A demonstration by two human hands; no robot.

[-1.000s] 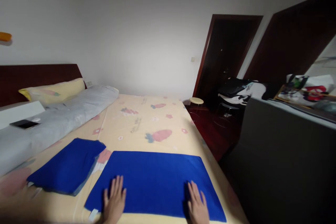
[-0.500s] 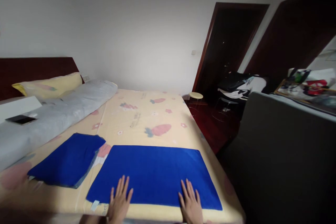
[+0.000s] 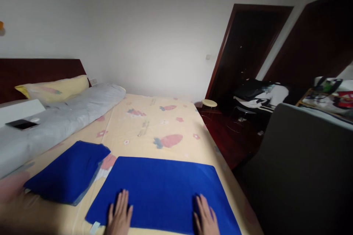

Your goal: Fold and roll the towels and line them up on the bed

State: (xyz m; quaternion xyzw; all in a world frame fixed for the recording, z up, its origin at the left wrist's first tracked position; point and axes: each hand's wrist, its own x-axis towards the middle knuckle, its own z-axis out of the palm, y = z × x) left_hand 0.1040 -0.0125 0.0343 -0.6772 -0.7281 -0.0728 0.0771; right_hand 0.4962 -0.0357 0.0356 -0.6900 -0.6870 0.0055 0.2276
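A blue cloth (image 3: 165,187) lies spread flat near the bed's front edge, a small white tag (image 3: 95,227) at its near left corner. On its near left part my left hand (image 3: 120,214) rests with fingers stretched out, holding nothing. My right hand (image 3: 206,216) is on the near right part, fingers extended and also holding nothing. To the left lies a second blue cloth (image 3: 68,170), apparently folded or stacked, with a greyish edge showing on its right side. The lower parts of both hands run out of the picture.
The bed has a cream sheet (image 3: 149,128) printed with strawberries. At left are a grey rolled quilt (image 3: 79,106), a yellow pillow (image 3: 57,90) and a dark phone-like device (image 3: 22,124). A dark panel (image 3: 300,176) stands to the right of the bed; a stool (image 3: 209,103) stands beyond.
The view has shifted slightly, so the cloths and hands sit lower in the picture. Both hands stay flat on the spread cloth; the right one appears slightly farther right.
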